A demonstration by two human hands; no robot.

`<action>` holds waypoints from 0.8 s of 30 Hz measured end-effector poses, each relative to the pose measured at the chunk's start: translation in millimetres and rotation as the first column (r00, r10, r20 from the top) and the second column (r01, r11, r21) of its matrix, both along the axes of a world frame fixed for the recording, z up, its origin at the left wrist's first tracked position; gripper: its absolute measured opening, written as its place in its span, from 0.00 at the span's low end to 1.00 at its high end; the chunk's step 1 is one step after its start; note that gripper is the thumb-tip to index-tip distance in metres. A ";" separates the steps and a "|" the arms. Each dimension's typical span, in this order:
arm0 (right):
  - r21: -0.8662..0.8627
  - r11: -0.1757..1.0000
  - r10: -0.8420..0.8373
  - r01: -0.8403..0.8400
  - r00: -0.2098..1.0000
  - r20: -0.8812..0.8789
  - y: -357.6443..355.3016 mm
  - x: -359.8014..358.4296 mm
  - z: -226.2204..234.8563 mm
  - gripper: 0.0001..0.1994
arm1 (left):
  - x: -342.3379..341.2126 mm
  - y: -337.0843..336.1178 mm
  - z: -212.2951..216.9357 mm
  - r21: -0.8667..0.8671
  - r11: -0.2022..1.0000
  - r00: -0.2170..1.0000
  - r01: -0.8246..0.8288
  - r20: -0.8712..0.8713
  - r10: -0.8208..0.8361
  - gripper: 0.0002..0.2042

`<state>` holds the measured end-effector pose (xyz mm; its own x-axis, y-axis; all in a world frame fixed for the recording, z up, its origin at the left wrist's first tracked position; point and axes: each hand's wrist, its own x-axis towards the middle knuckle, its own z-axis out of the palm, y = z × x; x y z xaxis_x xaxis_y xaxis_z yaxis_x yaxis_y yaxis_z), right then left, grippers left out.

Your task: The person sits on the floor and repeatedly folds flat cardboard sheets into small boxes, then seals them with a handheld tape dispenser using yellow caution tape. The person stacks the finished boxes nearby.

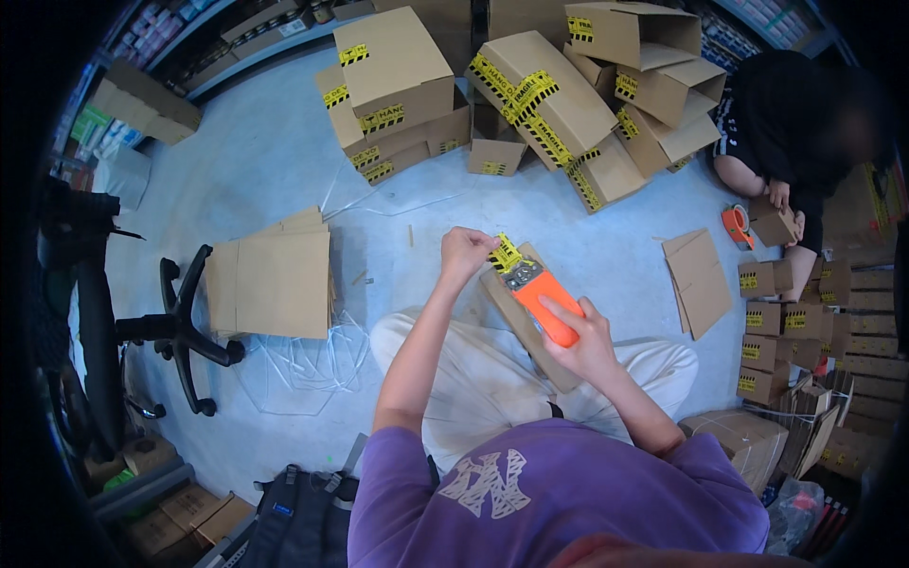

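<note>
My right hand (579,333) is wrapped round an orange tape dispenser (547,301) with a grey metal head. From that head runs a short strip of yellow and black packing tape (507,254). The fingers of my left hand (467,254) pinch the tape's edge at its far left side. Under the dispenser a narrow brown cardboard box (526,333) lies slanted across my lap, partly covered by the dispenser and my right hand.
Taped cartons (544,95) are heaped ahead. Flat cardboard sheets lie in a stack (270,279) at left, beside a chair base (180,327), and in another pile (698,282) at right. A co-worker (805,133) holds a small box near an orange tape dispenser (737,227). Small boxes (762,350) stand at right.
</note>
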<state>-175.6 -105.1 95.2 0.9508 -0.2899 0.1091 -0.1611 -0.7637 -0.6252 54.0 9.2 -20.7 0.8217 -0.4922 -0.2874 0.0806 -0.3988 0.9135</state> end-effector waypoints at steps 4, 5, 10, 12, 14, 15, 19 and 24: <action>-0.053 0.998 0.014 -0.022 0.988 -0.151 -4.4 34.8 13.4 0.26 | -2.0 -4.6 -24.3 0.129 0.991 1.000 -0.019 0.004 0.019 0.08; -0.070 0.997 0.024 -0.037 0.984 -0.178 -1.0 33.4 17.8 0.25 | -3.1 -3.6 -36.3 0.076 0.997 0.999 -0.026 -0.034 0.029 0.09; -0.040 0.996 0.069 -0.084 0.957 -0.283 -12.1 -49.6 46.2 0.22 | -5.9 -7.0 -39.2 0.119 0.990 0.995 0.074 -0.074 -0.066 0.11; -0.039 0.998 0.040 -0.055 0.943 -0.329 -14.5 -73.3 48.9 0.20 | -8.3 -8.1 -52.9 0.199 0.959 0.979 0.203 -0.040 -0.199 0.16; -0.061 0.998 0.007 -0.033 0.920 -0.391 -11.0 -71.9 54.5 0.18 | -2.0 -2.9 -79.5 0.387 0.917 0.994 0.098 -0.002 -0.105 0.25; -0.051 0.998 0.019 -0.041 0.924 -0.383 -9.4 -72.1 54.4 0.18 | -2.4 -1.2 -86.7 0.476 0.878 0.998 0.046 0.024 -0.065 0.30; -0.027 1.000 -0.008 -0.002 0.928 -0.372 -15.4 -74.2 49.5 0.19 | -32.5 -37.5 -9.1 0.595 0.803 0.860 0.044 0.386 -0.333 0.34; -0.008 0.999 -0.052 0.053 0.917 -0.395 -13.8 -108.2 51.2 0.21 | -112.9 -55.9 44.8 0.684 0.724 0.770 0.088 0.415 -0.486 0.30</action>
<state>-283.8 -118.9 146.4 0.9000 -0.3401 -0.2727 -0.4348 -0.7457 -0.5049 -58.9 -46.7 24.1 0.7706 -0.6146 -0.1684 -0.5509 -0.7753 0.3089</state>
